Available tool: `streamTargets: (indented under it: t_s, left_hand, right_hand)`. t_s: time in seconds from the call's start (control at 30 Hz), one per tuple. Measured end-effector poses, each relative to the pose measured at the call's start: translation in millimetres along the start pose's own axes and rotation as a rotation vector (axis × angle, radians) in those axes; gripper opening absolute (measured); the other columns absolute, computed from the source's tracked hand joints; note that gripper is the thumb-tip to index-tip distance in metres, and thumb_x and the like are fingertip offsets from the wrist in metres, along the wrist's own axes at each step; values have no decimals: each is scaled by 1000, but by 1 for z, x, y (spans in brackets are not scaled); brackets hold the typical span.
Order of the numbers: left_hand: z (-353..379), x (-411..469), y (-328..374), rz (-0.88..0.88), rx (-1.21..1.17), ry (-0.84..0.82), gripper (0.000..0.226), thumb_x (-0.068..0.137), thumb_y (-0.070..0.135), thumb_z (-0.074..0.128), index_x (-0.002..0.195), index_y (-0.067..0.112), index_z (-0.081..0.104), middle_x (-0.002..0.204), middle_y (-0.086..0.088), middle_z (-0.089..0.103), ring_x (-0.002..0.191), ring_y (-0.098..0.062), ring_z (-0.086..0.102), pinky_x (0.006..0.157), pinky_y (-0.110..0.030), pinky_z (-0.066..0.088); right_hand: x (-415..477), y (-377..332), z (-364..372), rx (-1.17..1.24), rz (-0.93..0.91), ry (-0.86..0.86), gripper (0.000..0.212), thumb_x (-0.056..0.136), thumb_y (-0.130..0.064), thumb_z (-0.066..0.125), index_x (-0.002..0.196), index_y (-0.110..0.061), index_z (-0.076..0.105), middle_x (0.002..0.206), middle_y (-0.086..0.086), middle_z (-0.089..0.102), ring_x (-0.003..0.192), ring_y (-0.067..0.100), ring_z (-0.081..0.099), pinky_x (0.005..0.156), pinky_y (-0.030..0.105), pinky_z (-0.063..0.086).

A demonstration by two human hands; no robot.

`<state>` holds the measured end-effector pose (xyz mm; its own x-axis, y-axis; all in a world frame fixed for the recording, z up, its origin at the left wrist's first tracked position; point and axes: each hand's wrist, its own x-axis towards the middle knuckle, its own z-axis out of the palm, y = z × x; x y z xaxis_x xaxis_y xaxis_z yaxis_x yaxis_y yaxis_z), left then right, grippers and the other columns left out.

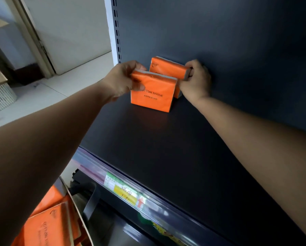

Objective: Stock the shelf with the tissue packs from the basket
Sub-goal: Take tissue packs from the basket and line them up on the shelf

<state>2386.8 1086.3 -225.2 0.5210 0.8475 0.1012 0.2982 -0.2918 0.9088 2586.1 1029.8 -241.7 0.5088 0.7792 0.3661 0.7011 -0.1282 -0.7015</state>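
A dark shelf [166,148] with a dark back panel fills the view, with pale floor and a doorway off to the left. Only two orange tissue packs stand on it, both upright near the back left corner, one just behind the other. The person's left hand [122,79] curls round the top left corner of the front pack [154,94], thumb on its face. The right hand [196,80] grips the right end of the rear pack [166,66], close to the back panel. Below, at the lower left, the basket [84,222] holds more orange packs [47,226] — several, though the count cannot be told. By this showing the stocking has barely begun: most of the shelf is bare, and the price label [125,192] on its front edge marks a long row to fill
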Motion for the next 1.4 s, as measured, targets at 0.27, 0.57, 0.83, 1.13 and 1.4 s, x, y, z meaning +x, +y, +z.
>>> streamTargets:
  t_s: [0.27,0.57,0.83,1.13,1.4]
  left_hand:
    - [22,31,3,-12,34,144,69,75,-16,58,134,20,50,88,-1,54,75,-13,52,77,-28,47]
    - [42,39,-11,-67,197,353,47,73,7,74,117,8,55,113,-7,64,99,-20,58,86,-32,46]
    - [31,9,-9,-90,339,285,53,79,13,70,127,10,50,121,-10,61,114,-27,56,95,-35,45]
    - [-19,-100,10,-105,749,142,52,88,23,61,138,17,47,138,-6,53,127,-27,48,102,-34,38]
    - [-85,-256,-22,-186,953,229,42,89,23,57,131,21,51,126,-4,58,121,-26,48,93,-41,47]
  right_hand:
    - [-3,8,6,-85,-36,23,52,87,-6,53,136,-24,52,117,12,53,110,27,55,97,26,38]
    - [-7,9,5,-102,-6,-35,65,86,-4,49,145,-26,37,129,8,54,120,24,51,103,34,40]
    - [-37,-9,-12,-155,-32,37,64,81,-4,50,143,-15,35,139,10,42,130,26,42,107,38,36]
    - [-141,-69,-29,-222,-390,3,38,75,-13,62,113,-10,61,108,16,59,102,39,55,83,43,46]
    - [-262,-132,3,-238,-553,-208,26,72,-18,66,97,-16,65,96,7,60,92,31,56,78,39,45]
